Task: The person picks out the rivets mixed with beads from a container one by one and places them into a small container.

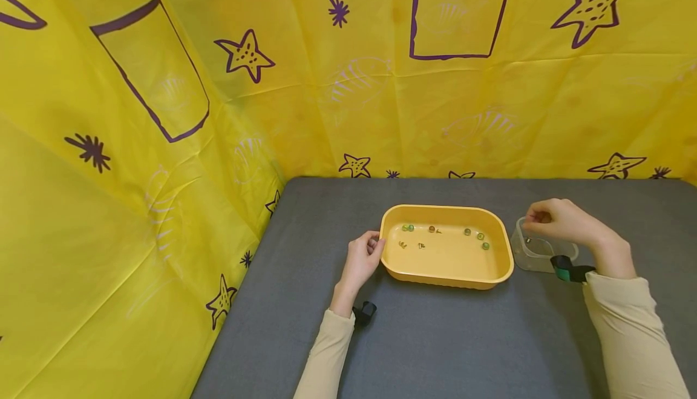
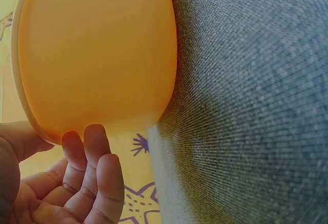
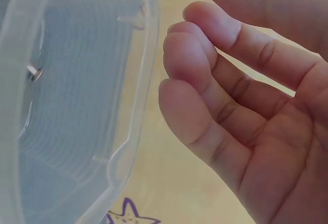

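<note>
My left hand [image 1: 363, 261] holds the left end of a yellow plastic basin [image 1: 446, 273], thumb at the rim and bent fingers against the outer wall. Several greenish glass marbles [image 1: 486, 246] and a brown one [image 1: 432, 229] lie in the basin, with a few small gold-coloured metal pieces [image 1: 422, 246]. Above a clear plastic container [image 1: 536, 263] hovers my right hand [image 1: 566, 222]. Its fingers [image 3: 187, 111] are loosely bent beside the container's rim, thumb apart, nothing visible between them. Inside that container shows a small shiny metal piece [image 3: 35, 73], its kind unclear.
Both containers stand on a grey cloth-covered table [image 1: 425, 344], the clear one right beside the basin. A yellow curtain [image 1: 305, 114] with sea drawings hangs behind and to the left of the table.
</note>
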### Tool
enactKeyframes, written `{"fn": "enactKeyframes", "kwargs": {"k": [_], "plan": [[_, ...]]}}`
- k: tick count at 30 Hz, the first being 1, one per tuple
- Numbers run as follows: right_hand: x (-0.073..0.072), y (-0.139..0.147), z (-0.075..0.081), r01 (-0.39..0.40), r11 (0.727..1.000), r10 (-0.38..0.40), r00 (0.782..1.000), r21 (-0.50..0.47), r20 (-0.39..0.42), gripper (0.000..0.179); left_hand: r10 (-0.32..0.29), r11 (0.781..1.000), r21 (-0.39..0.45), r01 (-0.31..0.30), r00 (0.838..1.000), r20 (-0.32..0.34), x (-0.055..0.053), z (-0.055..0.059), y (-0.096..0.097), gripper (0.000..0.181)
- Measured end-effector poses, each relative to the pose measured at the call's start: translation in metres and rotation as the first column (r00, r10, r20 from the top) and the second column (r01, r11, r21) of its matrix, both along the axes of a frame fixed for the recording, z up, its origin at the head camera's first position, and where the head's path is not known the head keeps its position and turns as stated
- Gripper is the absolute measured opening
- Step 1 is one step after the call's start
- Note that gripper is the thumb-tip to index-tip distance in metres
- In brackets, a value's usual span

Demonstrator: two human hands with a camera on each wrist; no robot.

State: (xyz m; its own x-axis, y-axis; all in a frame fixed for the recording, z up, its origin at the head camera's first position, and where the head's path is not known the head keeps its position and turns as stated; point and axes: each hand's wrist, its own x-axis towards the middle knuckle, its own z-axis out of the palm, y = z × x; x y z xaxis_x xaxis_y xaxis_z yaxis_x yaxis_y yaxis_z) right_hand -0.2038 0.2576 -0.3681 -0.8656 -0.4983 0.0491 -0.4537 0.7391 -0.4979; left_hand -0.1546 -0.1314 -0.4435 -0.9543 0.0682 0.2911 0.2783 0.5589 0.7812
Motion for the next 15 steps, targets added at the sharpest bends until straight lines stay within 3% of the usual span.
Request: {"fn": "enactKeyframes", "kwargs": {"k": [10,15], "plan": [[-0.002,-0.014,0.004,-0.04,0.999,0.037,0.997,-0.036,-0.067,0.006,0.005,1.0,0.001,-0.005,1.0,0.011,0.001,0.001,0.0,0.022],[-0.005,-0.022,0.007,-0.034,0.999,0.033,0.999,-0.032,-0.029,0.006,0.009,1.0,-0.002,-0.009,1.0,0.011,0.0,0.001,0.0,0.022]]}}
